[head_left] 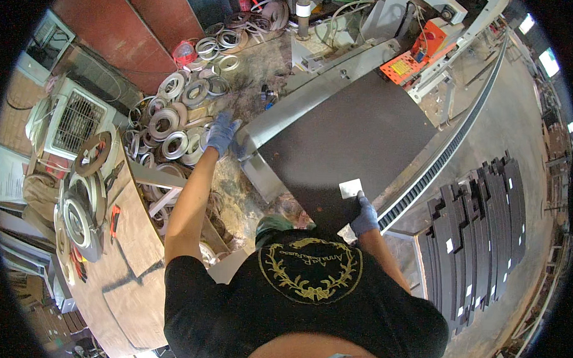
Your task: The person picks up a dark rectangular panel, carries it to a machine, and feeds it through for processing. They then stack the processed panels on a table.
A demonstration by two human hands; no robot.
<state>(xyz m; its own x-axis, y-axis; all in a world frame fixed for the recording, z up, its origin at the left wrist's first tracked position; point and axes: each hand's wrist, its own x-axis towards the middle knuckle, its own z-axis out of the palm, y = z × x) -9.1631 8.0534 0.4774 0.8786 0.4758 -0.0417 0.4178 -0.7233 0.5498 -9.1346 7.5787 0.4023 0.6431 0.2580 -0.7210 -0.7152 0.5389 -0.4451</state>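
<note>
A large dark brown panel lies flat on the metal bed of a machine, with a white label near its close edge. My right hand, in a blue-grey glove, grips that close edge beside the label. Its thumb rests on top, and the other fingers are mostly hidden. My left hand, gloved alike, is stretched out to the left of the machine's metal corner. Its fingers are extended and apart, with nothing seen in them. Beneath it on the floor are rolls of edge banding.
An orange machine part stands beyond the panel. Along the right runs a roller conveyor track, with stacked dark panels past it. To the left, a wooden table bears banding rolls and an orange-handled cutter.
</note>
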